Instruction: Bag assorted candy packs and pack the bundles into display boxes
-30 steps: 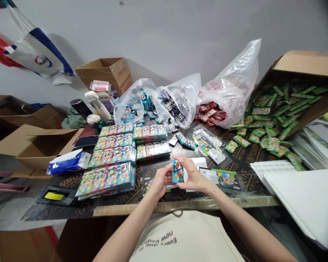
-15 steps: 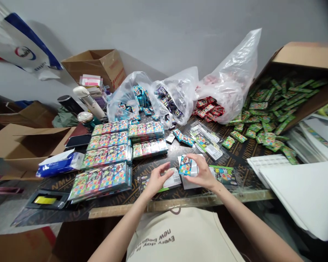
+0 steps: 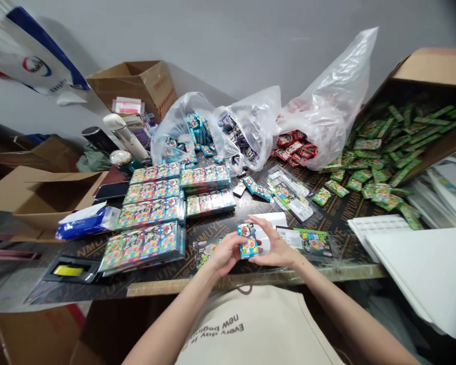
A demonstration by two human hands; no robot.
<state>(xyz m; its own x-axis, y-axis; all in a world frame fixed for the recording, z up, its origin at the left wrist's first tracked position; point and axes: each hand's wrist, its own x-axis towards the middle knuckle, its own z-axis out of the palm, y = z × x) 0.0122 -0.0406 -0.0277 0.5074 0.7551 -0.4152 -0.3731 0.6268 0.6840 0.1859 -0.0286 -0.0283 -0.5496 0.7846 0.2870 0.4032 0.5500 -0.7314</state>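
A small blue packet (image 3: 247, 240) with cartoon print stands upright between both hands above the table's near edge. My left hand (image 3: 224, 255) pinches its left side and my right hand (image 3: 272, 247) wraps its right side. Under the hands lie a clear sleeve with a printed card (image 3: 205, 250) and a white card (image 3: 270, 221). A green-topped packaged card (image 3: 313, 243) lies just right of my right hand. Rows of filled packet strips (image 3: 152, 213) lie to the left.
Clear bags of blue (image 3: 192, 133), purple (image 3: 238, 137) and red packets (image 3: 296, 148) stand at the back. A tipped carton (image 3: 421, 116) spills green packets at right. White sheets (image 3: 421, 268) overhang at right; open cartons (image 3: 41, 197), tissue pack (image 3: 85, 222) and bottles at left.
Half a second ago only my right hand held the blue packet, further right. It has moved left and nearer, and my left hand has closed on it again.
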